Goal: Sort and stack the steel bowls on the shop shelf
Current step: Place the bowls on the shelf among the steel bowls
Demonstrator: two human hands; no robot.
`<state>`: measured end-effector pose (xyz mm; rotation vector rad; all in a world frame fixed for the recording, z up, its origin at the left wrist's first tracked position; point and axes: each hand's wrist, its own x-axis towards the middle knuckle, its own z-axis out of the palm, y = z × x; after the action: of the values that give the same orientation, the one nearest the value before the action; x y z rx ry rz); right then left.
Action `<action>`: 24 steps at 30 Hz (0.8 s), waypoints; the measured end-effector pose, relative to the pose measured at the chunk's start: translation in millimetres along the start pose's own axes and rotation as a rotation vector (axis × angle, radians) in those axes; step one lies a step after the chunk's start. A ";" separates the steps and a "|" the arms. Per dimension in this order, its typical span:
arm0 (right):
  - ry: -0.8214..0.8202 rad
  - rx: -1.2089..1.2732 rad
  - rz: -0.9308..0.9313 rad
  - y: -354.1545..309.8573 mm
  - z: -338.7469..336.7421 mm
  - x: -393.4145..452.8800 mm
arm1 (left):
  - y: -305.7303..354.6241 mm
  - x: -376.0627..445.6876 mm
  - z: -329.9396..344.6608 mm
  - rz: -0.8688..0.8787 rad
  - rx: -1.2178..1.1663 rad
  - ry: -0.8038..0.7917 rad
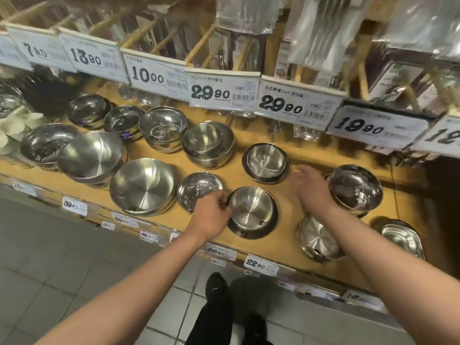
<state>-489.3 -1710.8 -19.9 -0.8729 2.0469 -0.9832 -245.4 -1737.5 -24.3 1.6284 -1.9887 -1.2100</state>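
Many steel bowls stand on a wooden shelf [306,235]. My left hand [211,215] pinches the left rim of a small steel bowl [251,210] near the front edge. A shallow shiny bowl [196,188] lies just left of that hand. My right hand [311,188] hovers with fingers spread and holds nothing, between a dark-rimmed bowl [265,162] behind it and a shiny bowl stack [356,190] to its right. A tilted bowl stack [319,239] sits under my right forearm.
Larger bowls [143,186] and several stacks [163,128] fill the shelf's left and back. A rectangular steel tray [402,239] sits at the far right. Price tags [221,92] hang from the upper shelf, low over the back row. Tiled floor and my shoes lie below.
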 end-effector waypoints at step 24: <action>0.023 -0.574 0.007 -13.2 42.3 67.7 | 35.3 -1.1 44.5 -0.157 0.328 -0.084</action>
<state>-487.9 -1786.5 -48.6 -1.1391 2.3914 -0.3930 -298.8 -1718.0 -24.1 1.9499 -2.2434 -1.0612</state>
